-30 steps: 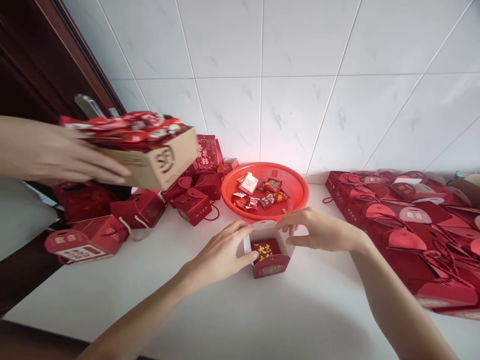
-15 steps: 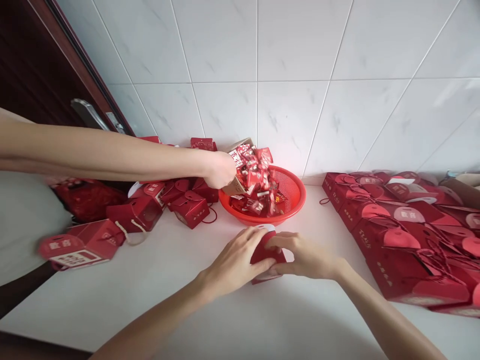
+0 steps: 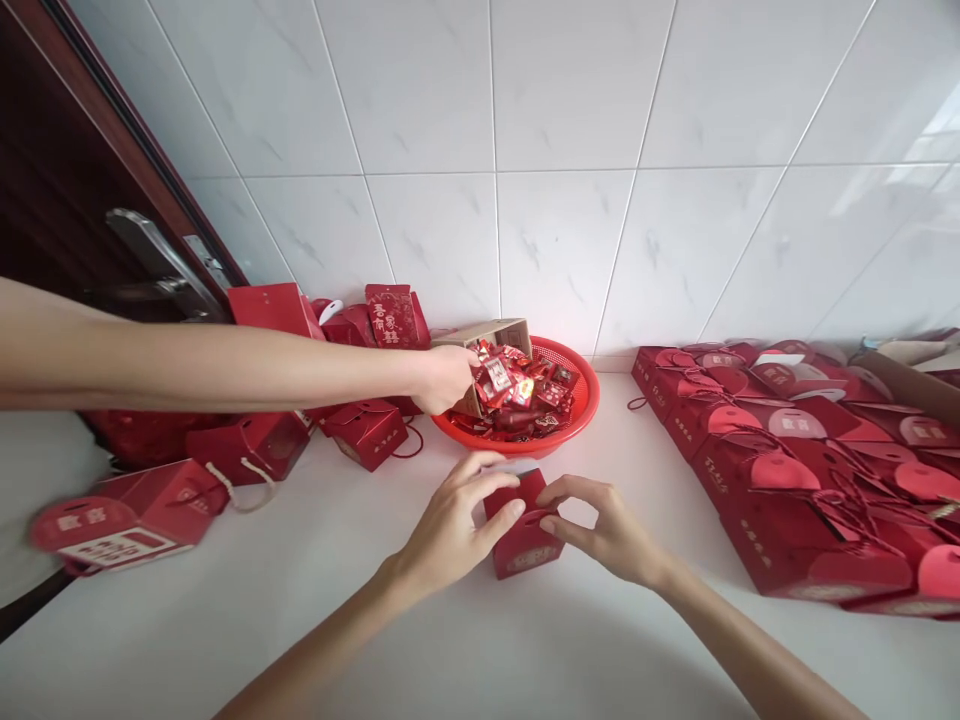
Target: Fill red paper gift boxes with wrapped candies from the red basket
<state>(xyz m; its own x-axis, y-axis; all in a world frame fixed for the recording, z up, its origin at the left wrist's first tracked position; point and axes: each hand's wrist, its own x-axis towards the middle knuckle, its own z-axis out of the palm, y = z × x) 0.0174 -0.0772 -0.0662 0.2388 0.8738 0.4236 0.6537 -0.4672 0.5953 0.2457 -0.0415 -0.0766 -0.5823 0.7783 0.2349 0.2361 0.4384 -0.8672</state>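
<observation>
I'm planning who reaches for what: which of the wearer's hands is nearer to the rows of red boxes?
Right. The right hand, at the small box's right side, is left of the rows of red boxes; the left hand, at its left side, is farther.

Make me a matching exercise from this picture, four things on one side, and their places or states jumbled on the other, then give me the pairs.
Column one
1. Small red box
2. Red basket
3. Cardboard box
4. Door handle

Column two
A. Tipped on its side, a co-worker's hand at it
B. Metallic, at the far left
C. Between the person's left hand and right hand
D. Round, with perforated walls

Right pairs: 1-C, 2-D, 3-A, 4-B
</observation>
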